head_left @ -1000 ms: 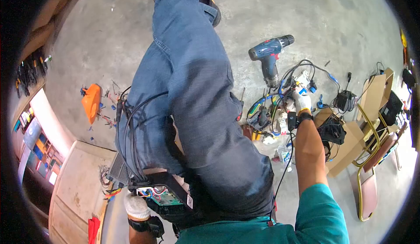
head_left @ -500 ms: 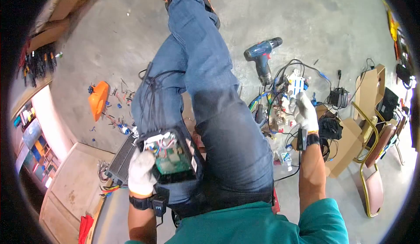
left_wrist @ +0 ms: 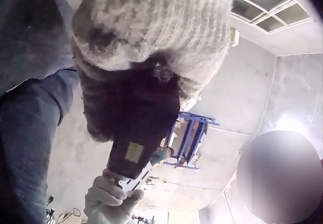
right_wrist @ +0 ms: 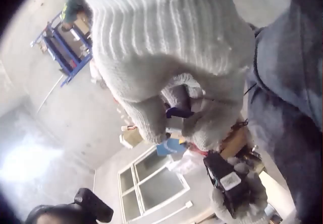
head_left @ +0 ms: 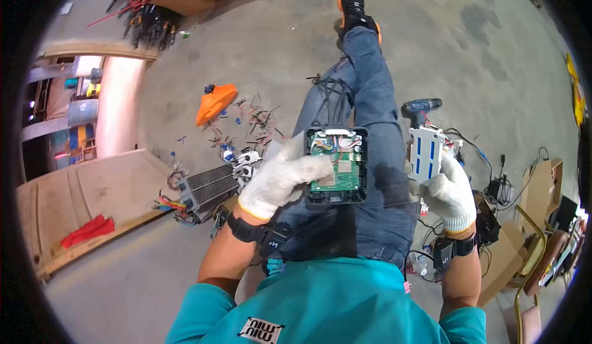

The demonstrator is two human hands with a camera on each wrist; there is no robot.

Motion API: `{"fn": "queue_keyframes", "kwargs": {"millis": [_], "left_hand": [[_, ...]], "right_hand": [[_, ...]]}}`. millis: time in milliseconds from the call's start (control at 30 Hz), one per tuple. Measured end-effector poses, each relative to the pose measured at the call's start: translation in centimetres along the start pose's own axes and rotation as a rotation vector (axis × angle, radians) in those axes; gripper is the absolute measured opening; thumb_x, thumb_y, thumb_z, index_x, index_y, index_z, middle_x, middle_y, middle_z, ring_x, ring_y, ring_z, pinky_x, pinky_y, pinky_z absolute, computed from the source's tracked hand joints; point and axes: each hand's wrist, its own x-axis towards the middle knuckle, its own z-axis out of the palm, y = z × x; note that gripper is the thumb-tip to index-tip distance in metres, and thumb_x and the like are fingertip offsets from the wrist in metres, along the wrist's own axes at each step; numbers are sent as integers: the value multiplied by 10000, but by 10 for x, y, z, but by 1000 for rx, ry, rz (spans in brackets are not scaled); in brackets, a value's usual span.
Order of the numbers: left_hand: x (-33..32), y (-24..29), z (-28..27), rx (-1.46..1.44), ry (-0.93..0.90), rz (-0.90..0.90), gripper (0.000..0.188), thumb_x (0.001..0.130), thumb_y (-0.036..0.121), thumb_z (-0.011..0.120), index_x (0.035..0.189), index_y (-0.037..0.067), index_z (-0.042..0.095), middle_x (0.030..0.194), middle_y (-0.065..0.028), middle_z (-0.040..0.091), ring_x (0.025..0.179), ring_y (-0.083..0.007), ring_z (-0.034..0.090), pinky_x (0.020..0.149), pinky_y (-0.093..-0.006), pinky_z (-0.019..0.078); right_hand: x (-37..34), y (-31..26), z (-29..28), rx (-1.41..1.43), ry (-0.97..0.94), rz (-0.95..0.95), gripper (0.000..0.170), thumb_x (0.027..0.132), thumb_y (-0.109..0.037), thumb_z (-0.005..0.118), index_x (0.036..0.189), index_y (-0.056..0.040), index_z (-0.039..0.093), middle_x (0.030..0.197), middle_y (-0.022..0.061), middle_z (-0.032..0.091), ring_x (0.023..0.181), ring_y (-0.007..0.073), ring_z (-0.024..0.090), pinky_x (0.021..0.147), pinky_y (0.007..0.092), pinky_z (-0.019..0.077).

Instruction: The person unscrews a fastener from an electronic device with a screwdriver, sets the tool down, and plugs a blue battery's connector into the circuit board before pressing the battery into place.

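My gloved left hand grips a black box-shaped housing above the lap, its thumb lying over the green circuit board inside. Small coloured wires run along the housing's top end, and black cables trail from there over the leg. To the right, the gloved right hand pinches a white plate with long blue slots, held upright. The left wrist view shows the underside of the housing with a pale label. In the right wrist view, curled fingers of the right glove hide most of the plate.
A blue cordless drill lies on the floor beyond the plate. An orange piece and scattered clippings are at left, near a finned metal unit. Cardboard and a toppled chair stand at right.
The right hand has lifted the white plate from the floor pile and brought it beside the lap. My left hand has raised the housing over the lap, and the head view has swung left.
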Motion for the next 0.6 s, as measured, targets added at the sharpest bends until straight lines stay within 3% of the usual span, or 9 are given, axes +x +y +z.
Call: {"fn": "queue_keyframes", "kwargs": {"millis": [233,433,600], "left_hand": [[-41,-18,11,-8,-135,13,562,953,70,718,1491,-11,579,1294,-130,735,1121,-201,723,951,-341,572],[-44,-28,5,-6,-274,21,656,1009,317,780,1537,6,546,1395,-122,693,1252,-232,685,1050,-403,560],[-35,-34,5,-67,-382,-23,626,1101,399,657,1557,-5,511,1439,-131,667,1301,-247,669,1104,-424,550]], "right_hand": [[-40,8,32,-306,15,30,741,840,-211,844,1489,22,573,1233,83,703,1042,160,683,884,310,579],[-62,0,51,-296,49,-25,721,840,-182,832,1485,22,581,1292,84,703,1069,154,667,967,323,551],[-71,-1,59,-416,142,-54,794,856,-193,832,1565,-5,530,1307,100,711,1136,174,666,1009,320,525]]}}
